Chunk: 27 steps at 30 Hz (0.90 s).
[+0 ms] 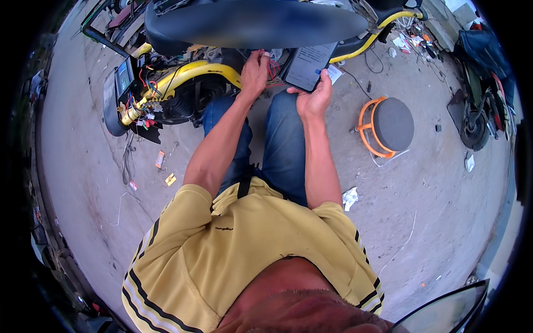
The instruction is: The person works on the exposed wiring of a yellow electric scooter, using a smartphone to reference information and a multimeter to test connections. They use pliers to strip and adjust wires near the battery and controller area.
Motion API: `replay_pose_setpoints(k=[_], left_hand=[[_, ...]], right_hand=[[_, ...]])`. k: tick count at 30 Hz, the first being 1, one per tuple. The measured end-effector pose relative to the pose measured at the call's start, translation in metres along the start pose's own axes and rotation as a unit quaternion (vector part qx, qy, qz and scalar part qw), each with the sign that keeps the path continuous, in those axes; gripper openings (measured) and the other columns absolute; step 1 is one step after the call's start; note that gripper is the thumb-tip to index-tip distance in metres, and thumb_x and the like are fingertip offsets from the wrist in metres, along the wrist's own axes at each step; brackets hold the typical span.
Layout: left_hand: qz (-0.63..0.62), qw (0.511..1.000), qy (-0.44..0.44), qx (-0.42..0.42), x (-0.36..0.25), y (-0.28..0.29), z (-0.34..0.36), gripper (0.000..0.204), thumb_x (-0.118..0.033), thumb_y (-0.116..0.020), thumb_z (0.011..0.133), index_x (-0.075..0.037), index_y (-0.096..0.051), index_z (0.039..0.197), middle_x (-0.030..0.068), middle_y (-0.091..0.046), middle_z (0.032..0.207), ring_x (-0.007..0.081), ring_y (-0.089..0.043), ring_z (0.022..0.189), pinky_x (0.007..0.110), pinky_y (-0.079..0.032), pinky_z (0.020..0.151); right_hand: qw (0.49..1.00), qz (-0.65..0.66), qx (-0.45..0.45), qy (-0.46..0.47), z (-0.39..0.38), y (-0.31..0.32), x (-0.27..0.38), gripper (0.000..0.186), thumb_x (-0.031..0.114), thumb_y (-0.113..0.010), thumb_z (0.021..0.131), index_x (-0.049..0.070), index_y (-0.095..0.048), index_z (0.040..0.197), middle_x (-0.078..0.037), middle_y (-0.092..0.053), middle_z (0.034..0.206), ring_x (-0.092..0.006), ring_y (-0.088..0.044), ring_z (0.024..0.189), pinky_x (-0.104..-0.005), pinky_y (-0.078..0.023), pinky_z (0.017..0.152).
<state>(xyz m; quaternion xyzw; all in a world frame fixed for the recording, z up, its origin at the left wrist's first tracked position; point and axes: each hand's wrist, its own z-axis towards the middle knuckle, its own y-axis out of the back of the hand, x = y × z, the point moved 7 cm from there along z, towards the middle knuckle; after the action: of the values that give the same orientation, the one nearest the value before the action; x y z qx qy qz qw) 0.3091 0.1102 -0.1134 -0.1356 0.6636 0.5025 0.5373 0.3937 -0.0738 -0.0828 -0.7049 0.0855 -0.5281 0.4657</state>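
Note:
My right hand (313, 97) is closed around a dark smartphone (307, 69) with a lit screen of text, its lower end toward me. Up among the thin red wires (273, 69) under the seat of a yellow scooter, my left hand (255, 73) has its fingers drawn together; something small and reddish shows at the tips, too small to name. The scooter's yellow frame tube (205, 69) curves just left of that hand. Its long dark seat (255, 25) overhangs both hands and hides part of the wiring.
A round stool (393, 124) with an orange frame stands at the right. Loose coloured wires and connectors (147, 111) hang off the scooter's left end beside a lit display (124, 75). Paper scraps (350, 198) and small packets (170, 179) litter the concrete. Another vehicle (474, 125) stands far right.

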Motion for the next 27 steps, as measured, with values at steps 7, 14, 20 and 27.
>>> replay_pose_setpoints(k=[7, 14, 20, 27], left_hand=[[-0.546, 0.768, 0.170, 0.289, -0.023, -0.031, -0.055, 0.063, -0.055, -0.038, 0.106, -0.005, -0.063, 0.134, 0.0082, -0.070, 0.126, 0.0224, -0.062, 0.118, 0.044, -0.045, 0.103], [-0.542, 0.827, 0.145, 0.030, 0.024, 0.006, -0.053, 0.028, -0.012, -0.056, 0.101, -0.001, -0.060, 0.127, 0.0100, -0.070, 0.109, 0.0196, -0.070, 0.086, 0.032, -0.060, 0.075], [-0.356, 0.927, 0.093, -0.075, 0.018, 0.023, -0.040, 0.038, -0.003, -0.051, 0.102, 0.004, -0.049, 0.140, 0.0160, -0.068, 0.114, 0.0190, -0.073, 0.083, 0.030, -0.061, 0.070], [-0.193, 0.972, 0.046, -0.123, 0.026, 0.024, -0.030, 0.050, 0.000, -0.048, 0.103, 0.001, -0.038, 0.151, 0.0231, -0.068, 0.111, 0.0253, -0.072, 0.082, 0.037, -0.059, 0.075]], right_hand=[[0.988, 0.027, 0.124, -0.086, -0.003, -0.014, -0.003, 0.050, 0.042, -0.031, 0.107, 0.005, -0.055, 0.131, -0.015, -0.071, 0.113, -0.0281, -0.072, 0.082, -0.0389, -0.056, 0.046], [0.982, -0.119, 0.060, -0.137, 0.031, -0.009, -0.019, 0.047, 0.038, -0.041, 0.108, -0.001, -0.056, 0.129, -0.017, -0.071, 0.112, -0.0253, -0.074, 0.087, -0.0384, -0.064, 0.056], [0.955, -0.205, 0.061, -0.207, 0.068, -0.010, -0.051, 0.047, 0.035, -0.042, 0.110, -0.004, -0.055, 0.132, -0.020, -0.068, 0.119, -0.0311, -0.072, 0.099, -0.0448, -0.067, 0.068], [0.927, -0.259, 0.065, -0.262, 0.089, -0.021, -0.087, 0.044, 0.032, -0.039, 0.112, -0.001, -0.051, 0.139, -0.019, -0.063, 0.131, -0.0334, -0.067, 0.116, -0.0522, -0.065, 0.082]])
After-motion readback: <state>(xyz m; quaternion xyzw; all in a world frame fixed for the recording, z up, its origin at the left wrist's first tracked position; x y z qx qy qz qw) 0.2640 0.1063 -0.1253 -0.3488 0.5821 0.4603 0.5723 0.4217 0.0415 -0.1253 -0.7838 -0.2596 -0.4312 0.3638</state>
